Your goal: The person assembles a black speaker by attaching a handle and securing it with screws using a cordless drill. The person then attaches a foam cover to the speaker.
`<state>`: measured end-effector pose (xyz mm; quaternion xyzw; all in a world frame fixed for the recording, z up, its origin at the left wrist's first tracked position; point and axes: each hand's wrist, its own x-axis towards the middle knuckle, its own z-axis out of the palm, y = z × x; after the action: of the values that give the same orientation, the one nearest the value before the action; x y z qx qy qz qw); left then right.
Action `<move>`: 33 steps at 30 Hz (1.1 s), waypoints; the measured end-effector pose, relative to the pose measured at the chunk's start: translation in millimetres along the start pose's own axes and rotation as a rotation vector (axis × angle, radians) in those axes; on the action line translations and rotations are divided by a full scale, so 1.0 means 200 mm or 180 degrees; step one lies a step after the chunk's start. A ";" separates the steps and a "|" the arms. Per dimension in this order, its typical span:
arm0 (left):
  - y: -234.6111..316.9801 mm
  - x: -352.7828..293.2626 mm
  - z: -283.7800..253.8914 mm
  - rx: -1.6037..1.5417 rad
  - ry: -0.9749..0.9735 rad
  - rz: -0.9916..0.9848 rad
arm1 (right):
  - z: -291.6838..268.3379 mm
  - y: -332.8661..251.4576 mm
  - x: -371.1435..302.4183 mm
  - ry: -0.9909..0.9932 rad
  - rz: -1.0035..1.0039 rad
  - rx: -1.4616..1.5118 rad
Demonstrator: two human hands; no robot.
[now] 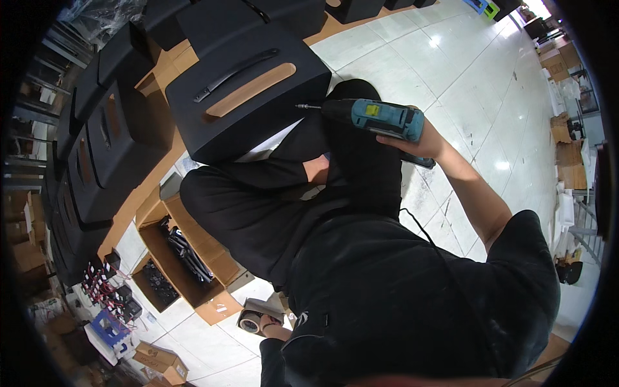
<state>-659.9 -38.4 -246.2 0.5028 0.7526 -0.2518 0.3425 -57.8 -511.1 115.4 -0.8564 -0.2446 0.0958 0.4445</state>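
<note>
My right hand (428, 138) is wrapped round the grip of a teal and black cordless drill (387, 118), held over my right knee. Its long bit points left, toward the side of a black cabinet (258, 122) standing on the floor before my crossed legs. On top of that cabinet are a black strap handle (235, 74) and a long slot with bare wood edges. Down at my left side, my left hand (273, 326) reaches into a small open cardboard box (261, 306). The fingers are partly hidden there, and what they touch cannot be made out.
A long carton (209, 258) of black strap handles (187, 255) stands left of my leg, beside a smaller box of dark small parts (157, 282). More black cabinets (119, 138) line the left and far side on cardboard. A blue and white stool (111, 329) stands lower left.
</note>
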 end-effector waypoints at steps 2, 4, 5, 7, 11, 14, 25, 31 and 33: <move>-0.01 -0.01 0.00 -0.0172 -0.0127 -0.0048 | 0.07 0.13 -0.05 0.0437 0.0112 -0.0083; -0.04 -0.02 0.01 -0.0319 -0.0233 -0.0136 | 0.11 0.07 0.00 0.0356 0.0274 0.0004; -0.06 -0.02 0.00 -0.0381 -0.0286 -0.0166 | 0.13 0.05 0.02 0.0312 0.0351 0.0044; -0.09 -0.02 -0.02 -0.0465 -0.0375 -0.0271 | 0.13 0.04 0.06 0.0021 0.0406 0.0296; -0.16 0.06 -0.17 -0.0651 -0.0671 -0.0625 | 0.14 -0.01 0.10 -0.0104 0.0464 0.0072; -0.16 0.07 -0.39 -0.0784 -0.1053 -0.0604 | 0.19 0.00 0.10 -0.0067 -0.0008 -0.0118; 2.10 -1.87 -0.47 -0.2835 -0.1933 0.4154 | 0.20 -0.35 0.16 -0.0646 -0.0671 0.0190; 2.39 -2.22 -0.25 -0.2157 -0.2162 0.5023 | 0.10 -0.31 0.11 -0.0364 -0.1028 -0.0130; 2.43 -2.26 -0.21 -0.1963 -0.2322 0.5172 | 0.07 -0.27 0.08 -0.0211 -0.1082 -0.0098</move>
<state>-101.2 -93.1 110.6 0.6509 0.0512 0.1327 0.7457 -67.3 -465.7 151.5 -0.8058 -0.4019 0.0436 0.4327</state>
